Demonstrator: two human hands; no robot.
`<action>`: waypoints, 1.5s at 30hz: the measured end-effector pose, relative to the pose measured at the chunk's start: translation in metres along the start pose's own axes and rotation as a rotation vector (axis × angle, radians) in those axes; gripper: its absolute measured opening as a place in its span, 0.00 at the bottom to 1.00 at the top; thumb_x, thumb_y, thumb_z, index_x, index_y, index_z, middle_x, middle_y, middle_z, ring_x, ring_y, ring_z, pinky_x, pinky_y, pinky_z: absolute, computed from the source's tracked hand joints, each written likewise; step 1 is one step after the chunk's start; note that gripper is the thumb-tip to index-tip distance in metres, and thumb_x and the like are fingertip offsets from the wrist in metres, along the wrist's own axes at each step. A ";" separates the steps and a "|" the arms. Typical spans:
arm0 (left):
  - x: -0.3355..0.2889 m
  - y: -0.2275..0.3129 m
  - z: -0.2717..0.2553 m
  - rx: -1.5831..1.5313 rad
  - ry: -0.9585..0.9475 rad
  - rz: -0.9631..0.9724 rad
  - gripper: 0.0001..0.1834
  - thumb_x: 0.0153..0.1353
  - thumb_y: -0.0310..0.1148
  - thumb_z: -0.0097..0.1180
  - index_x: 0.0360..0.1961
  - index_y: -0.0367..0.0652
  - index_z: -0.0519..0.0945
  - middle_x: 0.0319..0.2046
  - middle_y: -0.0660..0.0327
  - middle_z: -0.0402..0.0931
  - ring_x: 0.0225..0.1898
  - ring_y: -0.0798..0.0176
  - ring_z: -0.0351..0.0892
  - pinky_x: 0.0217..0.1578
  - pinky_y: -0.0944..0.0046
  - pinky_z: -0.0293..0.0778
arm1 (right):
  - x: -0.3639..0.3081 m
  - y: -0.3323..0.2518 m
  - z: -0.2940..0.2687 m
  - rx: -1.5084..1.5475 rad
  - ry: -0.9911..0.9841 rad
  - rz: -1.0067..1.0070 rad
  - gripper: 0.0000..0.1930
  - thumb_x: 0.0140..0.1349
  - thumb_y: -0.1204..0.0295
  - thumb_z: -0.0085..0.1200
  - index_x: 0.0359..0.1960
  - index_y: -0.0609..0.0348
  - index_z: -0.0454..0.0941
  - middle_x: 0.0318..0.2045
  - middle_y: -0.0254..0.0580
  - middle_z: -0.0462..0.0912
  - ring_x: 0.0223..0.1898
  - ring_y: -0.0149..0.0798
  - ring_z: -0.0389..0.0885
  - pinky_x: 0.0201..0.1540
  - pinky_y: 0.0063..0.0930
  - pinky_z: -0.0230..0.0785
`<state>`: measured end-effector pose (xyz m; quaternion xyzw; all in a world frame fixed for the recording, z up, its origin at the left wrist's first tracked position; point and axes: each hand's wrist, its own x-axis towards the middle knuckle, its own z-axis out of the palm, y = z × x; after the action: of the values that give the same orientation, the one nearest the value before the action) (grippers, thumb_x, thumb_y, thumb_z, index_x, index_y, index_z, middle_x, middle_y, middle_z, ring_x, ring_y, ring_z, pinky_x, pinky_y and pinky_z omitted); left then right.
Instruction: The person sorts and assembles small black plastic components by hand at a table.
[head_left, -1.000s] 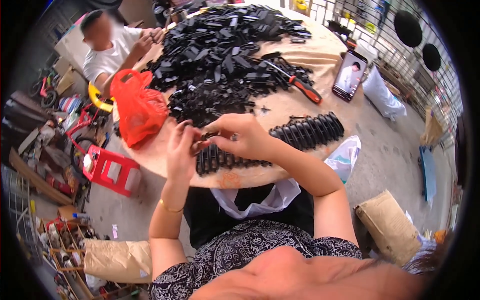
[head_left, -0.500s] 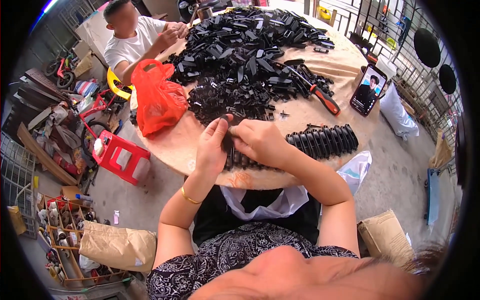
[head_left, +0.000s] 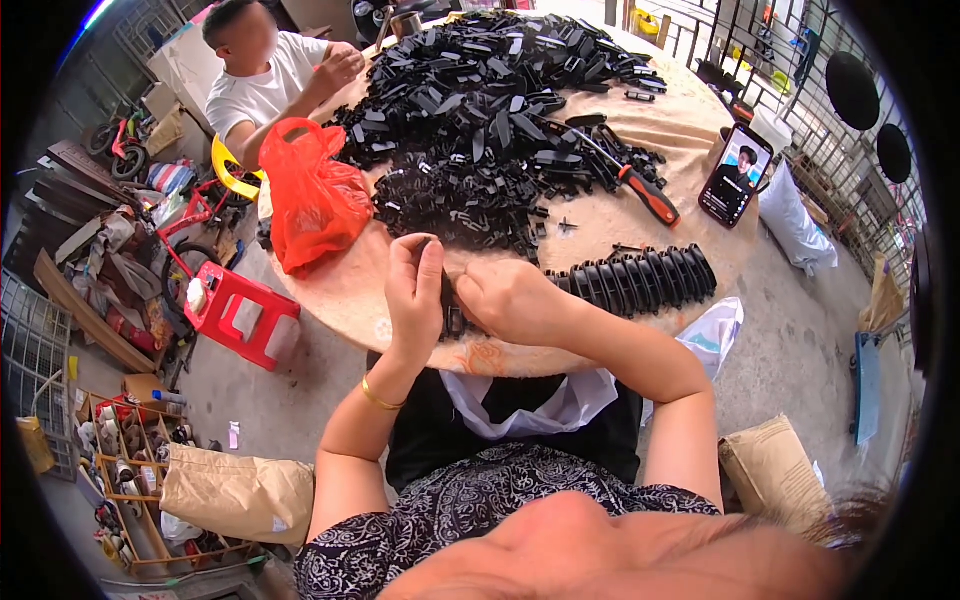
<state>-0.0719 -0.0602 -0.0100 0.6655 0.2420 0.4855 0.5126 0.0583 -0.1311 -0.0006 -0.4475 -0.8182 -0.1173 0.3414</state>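
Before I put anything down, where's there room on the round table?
Bare tablecloth shows between the red plastic bag and the left hand, and, wrinkled, between the heap of black plastic parts and the smartphone, beyond the screwdriver. It's crowded under the heap and around the right hand, beside the row of curved black parts.

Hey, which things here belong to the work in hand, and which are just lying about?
Belonging, it seems:
black part between left hand and right hand
heaped black pieces
row of black pieces
perhaps the screwdriver, unheld

Probably just lying about:
red plastic bag
phone
red stool
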 end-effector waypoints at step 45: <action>0.014 -0.010 -0.002 -0.439 0.025 -0.342 0.16 0.56 0.44 0.54 0.33 0.40 0.75 0.24 0.69 0.72 0.25 0.77 0.69 0.25 0.77 0.66 | 0.005 0.016 -0.013 0.949 0.110 0.670 0.10 0.55 0.74 0.54 0.37 0.66 0.75 0.24 0.36 0.78 0.22 0.25 0.75 0.25 0.17 0.69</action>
<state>-0.0664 -0.0445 -0.0138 0.4818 0.2461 0.4409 0.7161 0.0750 -0.1252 0.0111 -0.4733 -0.5759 0.3535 0.5651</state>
